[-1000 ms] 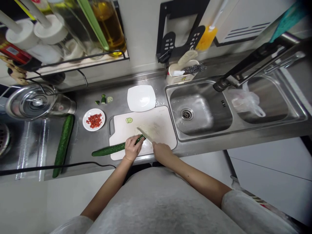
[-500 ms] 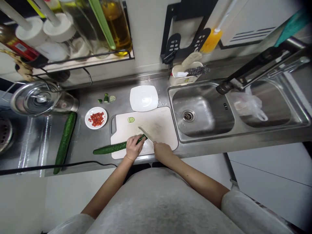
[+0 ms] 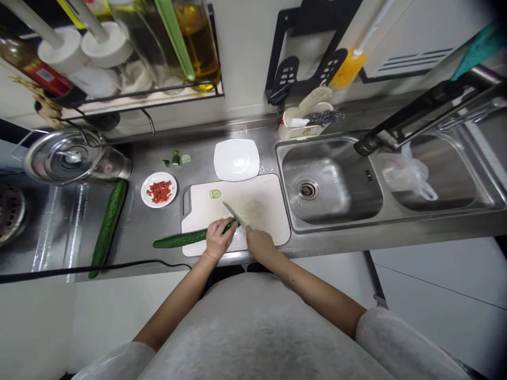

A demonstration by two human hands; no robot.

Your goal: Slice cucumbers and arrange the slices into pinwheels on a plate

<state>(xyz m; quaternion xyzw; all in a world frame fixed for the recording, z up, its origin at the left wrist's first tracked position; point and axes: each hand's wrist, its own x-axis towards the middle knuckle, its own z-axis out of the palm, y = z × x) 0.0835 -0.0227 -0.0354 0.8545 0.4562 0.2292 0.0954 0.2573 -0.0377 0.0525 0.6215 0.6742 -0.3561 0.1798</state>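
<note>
A long green cucumber (image 3: 180, 239) lies across the lower left of the white cutting board (image 3: 265, 195), its left end sticking out past the board. My left hand (image 3: 218, 238) is closed around it near its right end. My right hand (image 3: 259, 244) grips the handle of a knife (image 3: 233, 213), whose blade slants up and left at the cucumber's right end, beside my left fingertips. A few thin cucumber slices (image 3: 215, 194) lie near the board's top left. The knife's handle is hidden in my fist.
Behind the board stands a white square plate (image 3: 236, 159). Left are a small plate of chopped red pieces (image 3: 159, 190), cucumber ends (image 3: 176, 158) and another whole cucumber (image 3: 109, 227). A black cord (image 3: 119, 265) crosses the counter's front. The sink (image 3: 330, 182) adjoins the board's right side.
The whole scene has shifted slightly right as the camera turned. My right hand and the knife have moved a little left relative to the board. My left hand keeps its hold on the cucumber.
</note>
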